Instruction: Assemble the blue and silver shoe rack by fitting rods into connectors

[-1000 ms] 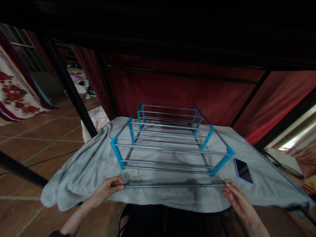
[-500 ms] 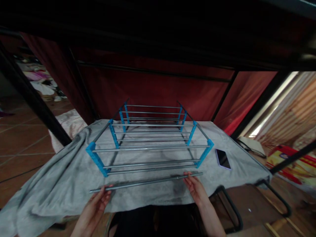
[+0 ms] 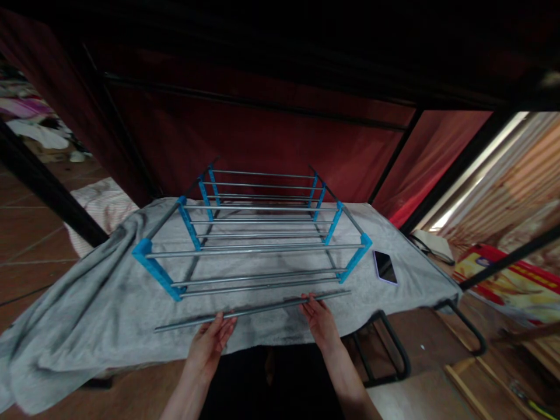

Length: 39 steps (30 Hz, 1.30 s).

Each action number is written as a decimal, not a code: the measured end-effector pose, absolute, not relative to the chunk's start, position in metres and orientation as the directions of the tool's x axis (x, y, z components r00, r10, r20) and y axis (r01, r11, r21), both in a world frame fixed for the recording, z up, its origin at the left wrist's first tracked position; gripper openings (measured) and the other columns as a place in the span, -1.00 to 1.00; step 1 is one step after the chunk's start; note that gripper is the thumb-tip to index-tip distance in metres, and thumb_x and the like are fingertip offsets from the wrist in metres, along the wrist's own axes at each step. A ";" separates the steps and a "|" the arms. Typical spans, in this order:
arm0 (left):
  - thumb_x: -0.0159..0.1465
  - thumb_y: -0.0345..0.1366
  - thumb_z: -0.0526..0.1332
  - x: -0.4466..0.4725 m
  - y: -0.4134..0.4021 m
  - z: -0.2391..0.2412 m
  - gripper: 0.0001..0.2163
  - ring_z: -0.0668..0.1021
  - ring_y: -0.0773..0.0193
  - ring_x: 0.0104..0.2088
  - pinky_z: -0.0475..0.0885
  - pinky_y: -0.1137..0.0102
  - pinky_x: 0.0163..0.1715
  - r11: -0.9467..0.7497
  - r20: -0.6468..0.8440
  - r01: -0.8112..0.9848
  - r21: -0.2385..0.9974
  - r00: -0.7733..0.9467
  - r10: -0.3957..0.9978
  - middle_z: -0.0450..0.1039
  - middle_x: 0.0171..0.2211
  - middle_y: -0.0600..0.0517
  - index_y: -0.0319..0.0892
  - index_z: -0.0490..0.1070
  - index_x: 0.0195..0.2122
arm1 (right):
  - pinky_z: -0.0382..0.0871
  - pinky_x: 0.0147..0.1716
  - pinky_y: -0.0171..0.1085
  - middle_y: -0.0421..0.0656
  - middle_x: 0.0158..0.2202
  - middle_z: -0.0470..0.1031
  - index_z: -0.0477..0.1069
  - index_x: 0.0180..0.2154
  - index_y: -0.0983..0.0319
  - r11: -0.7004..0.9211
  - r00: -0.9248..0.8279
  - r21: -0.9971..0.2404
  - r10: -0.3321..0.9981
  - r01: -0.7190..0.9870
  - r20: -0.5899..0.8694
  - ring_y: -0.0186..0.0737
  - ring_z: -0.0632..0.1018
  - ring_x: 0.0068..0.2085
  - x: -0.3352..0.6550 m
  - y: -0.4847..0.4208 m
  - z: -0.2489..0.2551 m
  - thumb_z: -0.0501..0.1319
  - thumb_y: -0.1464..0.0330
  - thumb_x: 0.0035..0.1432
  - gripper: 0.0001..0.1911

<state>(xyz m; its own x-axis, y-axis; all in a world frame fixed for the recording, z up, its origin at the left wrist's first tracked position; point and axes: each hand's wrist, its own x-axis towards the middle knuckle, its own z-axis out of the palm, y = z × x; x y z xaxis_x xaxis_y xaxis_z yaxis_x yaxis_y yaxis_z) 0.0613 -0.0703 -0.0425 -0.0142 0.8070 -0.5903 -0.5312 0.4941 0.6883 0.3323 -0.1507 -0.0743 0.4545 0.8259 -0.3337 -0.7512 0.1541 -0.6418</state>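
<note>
Spreading across the whole back of the view, a dark red curtain point(image 3: 262, 146) hangs inside a black metal frame point(image 3: 44, 186), with brown floor tiles point(image 3: 26, 245) showing at the left. In front of it a grey cloth point(image 3: 87, 315) covers a flat surface, and its left end droops in folds toward the floor.

On the middle of the cloth lies a rack point(image 3: 254, 252) of thin metal rods joined by blue plastic corner pieces point(image 3: 155, 271). It stretches away from the person toward the curtain.

Just in front of the rack, and apart from it, 1 loose metal rod point(image 3: 266, 309) lies on the near strip of the cloth. It is slanted, with its left end nearer the person and its right end close to the rack's near right corner.

The left hand point(image 3: 212, 341) is stretched almost flat, fingers close together, with the tips touching the rod left of its middle. The right hand point(image 3: 319, 318) meets the rod right of its middle with its fingertips. Whether they pinch it or only rest on it cannot be told.

A phone point(image 3: 385, 267) lies screen up on the cloth, just right of the rack's near right corner.
</note>
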 end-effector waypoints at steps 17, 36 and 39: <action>0.22 -0.62 0.17 0.089 -0.070 -0.048 -0.85 0.65 0.25 -0.41 0.60 0.41 -0.34 0.506 -0.605 -0.564 0.653 0.014 0.796 0.60 -0.39 -0.09 -0.28 0.43 -0.40 | 0.55 -0.21 -0.27 -0.21 -0.33 0.58 0.47 -0.35 0.20 0.169 0.542 -0.706 0.766 -0.687 -0.345 -0.28 0.58 -0.29 0.324 -0.143 -0.084 0.51 0.26 -0.16 -0.66; 0.19 -0.50 0.27 0.089 -0.067 -0.056 -0.89 0.64 0.28 -0.42 0.56 0.39 -0.29 0.425 -0.585 -0.625 0.654 -0.062 0.808 0.55 -0.48 0.00 -0.26 0.38 -0.44 | 0.48 -0.05 -0.20 -0.19 -0.23 0.59 0.48 -0.29 0.19 0.191 0.576 -0.726 0.749 -0.661 -0.327 -0.26 0.59 -0.23 0.343 -0.152 -0.077 0.46 0.27 -0.08 -0.70; 0.21 -0.49 0.27 0.085 -0.066 -0.056 -0.92 0.63 0.30 -0.43 0.56 0.39 -0.29 0.412 -0.576 -0.633 0.655 -0.066 0.815 0.57 -0.44 -0.03 -0.27 0.40 -0.41 | 0.48 -0.05 -0.19 -0.20 -0.27 0.58 0.46 -0.32 0.20 0.196 0.597 -0.729 0.724 -0.656 -0.344 -0.27 0.59 -0.25 0.348 -0.154 -0.080 0.46 0.26 -0.07 -0.72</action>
<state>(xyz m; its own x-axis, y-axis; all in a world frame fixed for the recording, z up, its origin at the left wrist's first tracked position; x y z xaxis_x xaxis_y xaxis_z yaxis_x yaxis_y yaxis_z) 0.0850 -0.0656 -0.0564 -0.0661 0.8148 -0.5759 -0.6331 0.4119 0.6554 0.3478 -0.1542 -0.0800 0.5975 0.7245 -0.3438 -0.6564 0.1956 -0.7286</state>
